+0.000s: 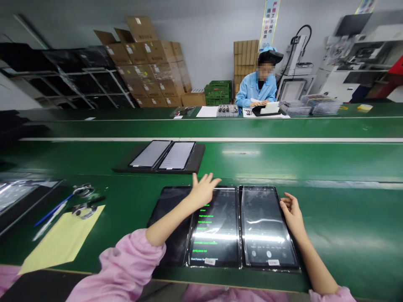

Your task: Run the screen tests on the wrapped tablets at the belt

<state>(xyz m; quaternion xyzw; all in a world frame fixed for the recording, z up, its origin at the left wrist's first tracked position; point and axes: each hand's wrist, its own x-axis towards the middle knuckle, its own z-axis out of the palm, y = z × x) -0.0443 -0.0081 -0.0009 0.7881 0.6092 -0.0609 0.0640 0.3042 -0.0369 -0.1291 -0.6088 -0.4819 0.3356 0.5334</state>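
Two tablets lie side by side on a dark tray at the front of the green bench. The middle tablet shows a dark screen with a list of green text. The right tablet has a dark screen with pale round icons near its bottom. My left hand is over the top left of the middle tablet, fingers spread, holding nothing; whether it touches the glass is unclear. Beside the upper right edge of the right tablet rests my right hand, its fingers loosely bent and apart, with nothing in it.
Two lit tablets lie on another dark tray farther back. To the left are yellow paper, pens and metal-looking rings. Across the bench sits a co-worker in blue, near stacked clear trays.
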